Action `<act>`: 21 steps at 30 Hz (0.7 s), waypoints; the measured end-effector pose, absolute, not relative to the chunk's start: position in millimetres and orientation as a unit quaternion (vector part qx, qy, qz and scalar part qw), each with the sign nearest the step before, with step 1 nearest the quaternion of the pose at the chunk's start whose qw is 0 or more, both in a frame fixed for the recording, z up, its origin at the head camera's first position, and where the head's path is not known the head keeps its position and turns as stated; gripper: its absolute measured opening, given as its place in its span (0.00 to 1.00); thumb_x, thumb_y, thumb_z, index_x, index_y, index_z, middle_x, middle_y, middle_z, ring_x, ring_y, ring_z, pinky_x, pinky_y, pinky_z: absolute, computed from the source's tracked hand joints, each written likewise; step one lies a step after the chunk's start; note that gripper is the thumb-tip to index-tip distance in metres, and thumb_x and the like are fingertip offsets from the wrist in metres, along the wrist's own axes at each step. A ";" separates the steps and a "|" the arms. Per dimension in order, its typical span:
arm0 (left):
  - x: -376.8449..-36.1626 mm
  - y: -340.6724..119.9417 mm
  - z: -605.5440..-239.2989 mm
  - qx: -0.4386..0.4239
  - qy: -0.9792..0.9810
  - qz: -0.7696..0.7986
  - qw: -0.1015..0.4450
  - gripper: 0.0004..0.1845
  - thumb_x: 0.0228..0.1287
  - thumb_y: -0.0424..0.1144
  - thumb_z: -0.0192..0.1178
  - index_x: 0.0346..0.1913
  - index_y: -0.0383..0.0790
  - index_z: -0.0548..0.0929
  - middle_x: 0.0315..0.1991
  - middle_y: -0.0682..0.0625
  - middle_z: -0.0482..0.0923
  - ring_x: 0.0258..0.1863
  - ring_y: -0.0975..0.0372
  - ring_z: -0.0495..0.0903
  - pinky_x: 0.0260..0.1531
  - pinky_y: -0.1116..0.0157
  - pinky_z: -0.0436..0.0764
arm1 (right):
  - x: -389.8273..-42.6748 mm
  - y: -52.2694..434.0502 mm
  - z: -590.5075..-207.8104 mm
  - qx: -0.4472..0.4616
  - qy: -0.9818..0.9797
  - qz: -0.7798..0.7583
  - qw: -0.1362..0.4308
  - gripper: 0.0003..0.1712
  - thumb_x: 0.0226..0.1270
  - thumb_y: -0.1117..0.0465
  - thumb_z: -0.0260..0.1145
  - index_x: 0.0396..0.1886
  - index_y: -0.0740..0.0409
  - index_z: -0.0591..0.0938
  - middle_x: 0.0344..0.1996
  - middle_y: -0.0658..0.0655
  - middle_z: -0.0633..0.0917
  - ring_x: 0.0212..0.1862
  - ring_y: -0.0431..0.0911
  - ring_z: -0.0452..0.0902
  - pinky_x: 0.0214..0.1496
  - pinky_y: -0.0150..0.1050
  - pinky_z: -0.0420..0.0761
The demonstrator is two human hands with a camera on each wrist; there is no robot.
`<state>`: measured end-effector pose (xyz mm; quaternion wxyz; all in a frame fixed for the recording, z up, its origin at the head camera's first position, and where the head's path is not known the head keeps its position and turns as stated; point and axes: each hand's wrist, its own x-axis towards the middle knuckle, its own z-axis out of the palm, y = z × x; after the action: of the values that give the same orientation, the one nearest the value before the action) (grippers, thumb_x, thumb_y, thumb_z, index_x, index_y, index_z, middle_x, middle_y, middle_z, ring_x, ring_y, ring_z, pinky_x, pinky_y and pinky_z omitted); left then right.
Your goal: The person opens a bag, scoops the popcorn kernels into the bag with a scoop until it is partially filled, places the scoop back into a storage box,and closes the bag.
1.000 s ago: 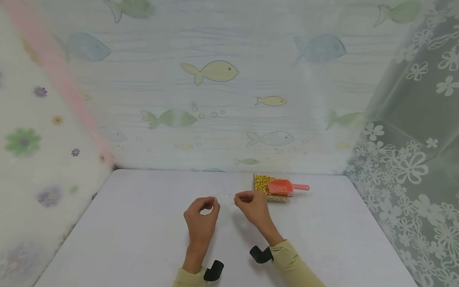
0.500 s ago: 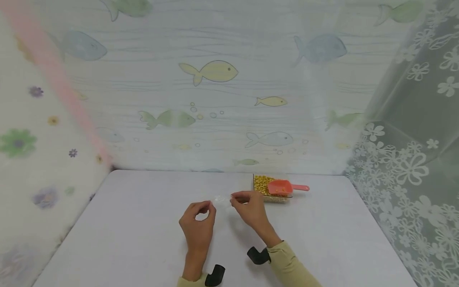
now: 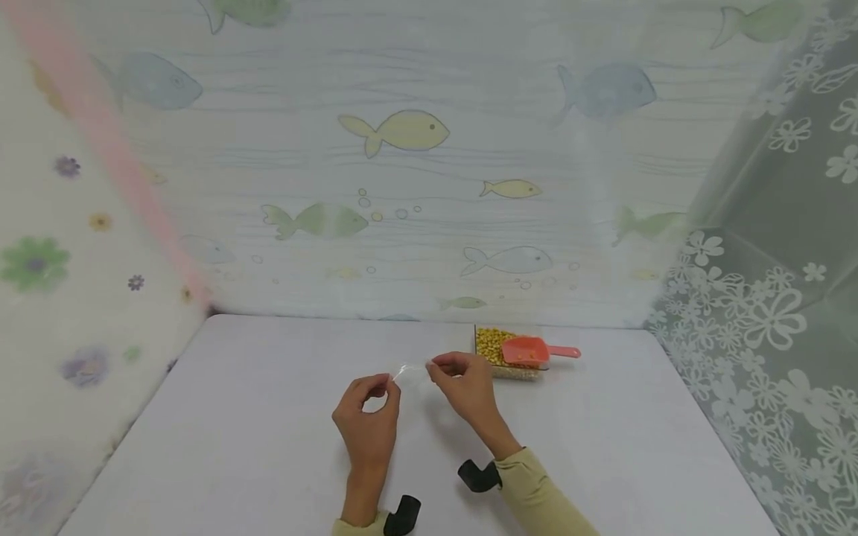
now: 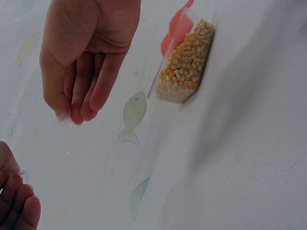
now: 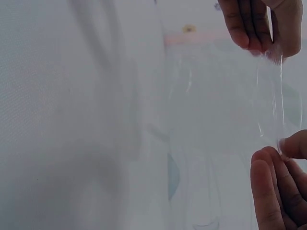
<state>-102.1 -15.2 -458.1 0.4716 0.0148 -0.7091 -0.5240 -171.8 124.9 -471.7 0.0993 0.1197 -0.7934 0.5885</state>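
Between my two hands a thin, clear plastic bag (image 5: 269,98) is stretched, its shiny creases showing best in the right wrist view. My left hand (image 3: 367,420) pinches one side between thumb and fingertips. The opposite side is pinched by my right hand (image 3: 469,394), whose fingers are curled in. Both hands are held above the white table, and the bag is barely visible against it in the head view. Just beyond the right hand is a clear box (image 3: 515,375) of yellow corn kernels (image 4: 181,69). A red scoop (image 3: 526,350) lies on the kernels.
The white table (image 3: 255,432) meets a fish-patterned curtain (image 3: 402,246) at its back edge. Flower-patterned sheets hang at both sides. The scoop's handle (image 3: 564,352) sticks out past the right side of the box.
Both hands have shifted slightly left, and the gap between them has narrowed a little. The clear bag between them shows more plainly than one second ago. The box and scoop stay in place.
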 end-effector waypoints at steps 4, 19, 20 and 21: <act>-102.6 -13.1 -457.6 0.013 -0.707 -0.536 0.462 0.09 0.48 0.14 0.66 0.31 0.26 0.87 0.27 0.39 0.84 0.25 0.52 0.81 0.32 0.73 0.81 | -172.1 123.2 -472.0 0.108 -0.792 0.593 0.099 0.03 0.62 0.69 0.74 0.35 0.64 0.90 0.28 0.59 0.90 0.31 0.48 0.86 0.34 0.28 0.83; -107.6 -17.4 -467.3 0.028 -0.701 -0.533 0.473 0.09 0.49 0.13 0.67 0.31 0.26 0.88 0.27 0.37 0.84 0.26 0.51 0.81 0.33 0.74 0.80 | -151.4 124.3 -442.8 0.153 -0.791 0.591 0.038 0.04 0.64 0.74 0.69 0.35 0.73 0.88 0.28 0.67 0.88 0.31 0.58 0.86 0.33 0.28 0.81; -107.5 -17.6 -467.3 0.026 -0.700 -0.535 0.473 0.08 0.49 0.13 0.67 0.31 0.25 0.88 0.27 0.38 0.84 0.26 0.51 0.81 0.33 0.73 0.80 | -154.0 124.6 -447.4 0.151 -0.794 0.588 0.031 0.04 0.64 0.74 0.69 0.35 0.72 0.88 0.28 0.67 0.89 0.31 0.58 0.86 0.33 0.28 0.81; -107.6 -17.8 -468.2 0.026 -0.699 -0.535 0.473 0.08 0.49 0.13 0.67 0.31 0.25 0.88 0.27 0.38 0.84 0.26 0.50 0.81 0.33 0.73 0.80 | -156.6 124.8 -452.7 0.151 -0.795 0.586 0.030 0.04 0.65 0.73 0.69 0.36 0.72 0.88 0.28 0.66 0.89 0.31 0.57 0.86 0.33 0.28 0.81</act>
<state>-107.6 -17.8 -468.2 0.4731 0.0255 -0.6995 -0.5351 -156.6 124.8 -452.7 0.0295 0.1509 -0.7953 0.5864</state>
